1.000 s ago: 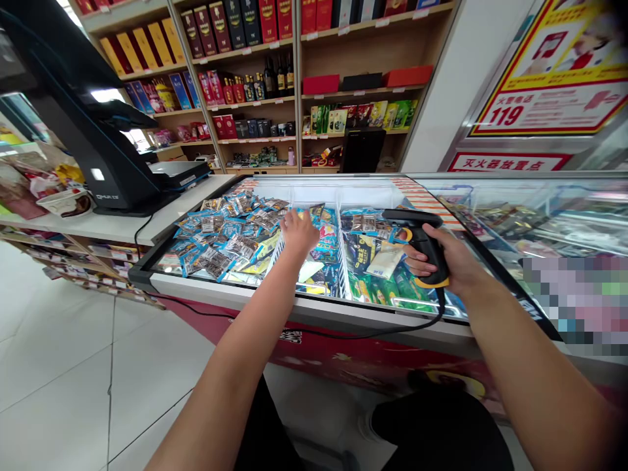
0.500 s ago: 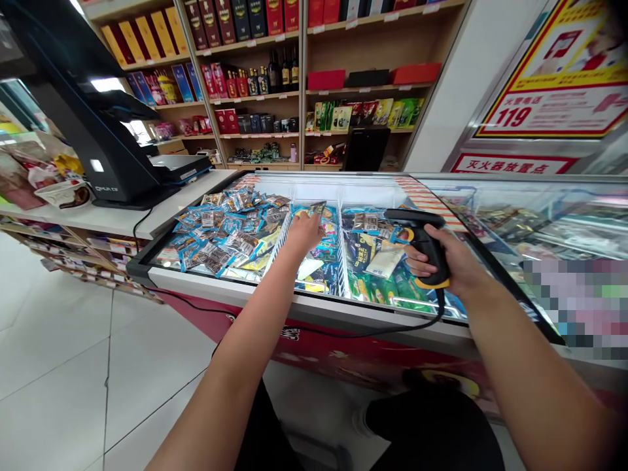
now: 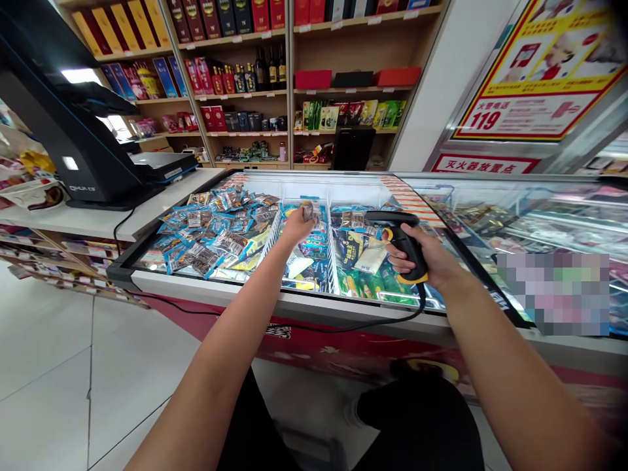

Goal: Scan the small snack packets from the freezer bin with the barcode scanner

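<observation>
My left hand (image 3: 296, 227) is closed on a small blue-edged snack packet (image 3: 308, 209), held over the middle section of the chest freezer's glass top. Its fingers partly cover the packet. In my right hand (image 3: 422, 254) is a black and yellow barcode scanner (image 3: 408, 246), gripped by the handle with its head pointing left. The scanner's cable (image 3: 363, 325) hangs along the freezer front. A heap of similar blue and brown snack packets (image 3: 216, 229) lies on the glass left of my left hand, and another packet (image 3: 352, 220) lies near the scanner's head.
The chest freezer (image 3: 167, 282) stands before me, with white wire dividers (image 3: 332, 261) and bagged goods under the glass. At left, a counter (image 3: 122, 226) carries a black scale terminal (image 3: 103, 186). Shelves (image 3: 289, 98) with boxes and bottles stand behind. A blurred-out patch lies at right.
The whole view has shifted, so the scene sits further left. The packet in my left hand has turned and shows more of its printed face. My right hand still holds the scanner.
</observation>
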{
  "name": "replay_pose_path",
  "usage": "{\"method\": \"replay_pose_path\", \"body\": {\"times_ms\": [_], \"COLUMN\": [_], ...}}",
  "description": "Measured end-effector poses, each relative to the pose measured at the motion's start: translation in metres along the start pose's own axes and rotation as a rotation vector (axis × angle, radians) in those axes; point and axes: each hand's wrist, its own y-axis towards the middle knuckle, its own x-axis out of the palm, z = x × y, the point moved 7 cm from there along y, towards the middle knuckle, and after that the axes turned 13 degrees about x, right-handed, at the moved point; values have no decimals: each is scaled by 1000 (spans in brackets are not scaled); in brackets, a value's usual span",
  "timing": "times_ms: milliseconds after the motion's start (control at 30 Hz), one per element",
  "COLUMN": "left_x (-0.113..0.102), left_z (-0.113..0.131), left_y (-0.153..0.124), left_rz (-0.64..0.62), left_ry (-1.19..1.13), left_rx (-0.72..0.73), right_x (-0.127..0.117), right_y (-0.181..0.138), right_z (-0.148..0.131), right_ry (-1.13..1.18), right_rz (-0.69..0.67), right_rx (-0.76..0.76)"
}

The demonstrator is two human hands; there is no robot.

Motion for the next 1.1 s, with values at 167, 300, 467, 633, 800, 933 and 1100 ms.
{"method": "replay_pose_path", "body": {"times_ms": [167,300,467,633,800,933,1100], "left_x": [3,3,2,1,1,2,-1], "left_z": [-3,-6,-7,-3,-1,-1,-6], "left_y": [-6,-7,-1,-3,-4,-3,-1], "left_rz": [137,153,131,137,128,118,145], "left_ry": [-436,-455,-284,-238,-246,-227,-184], "left_rx": [-184,-210,-121,-125,-118,-110,-116], "right_x": [3,5,4,3,4,5,5], "right_y": [-1,-1,2,3,1,0,-2], "right_z": [3,6,10,10,9,9,6], "right_ry": [-54,-87,-110,-114,-105,-89,-59], "right_rz": [-23,-52,-87,-94,-86,-83,-74], "right_rx": [31,61,82,72,65,76,53]}}
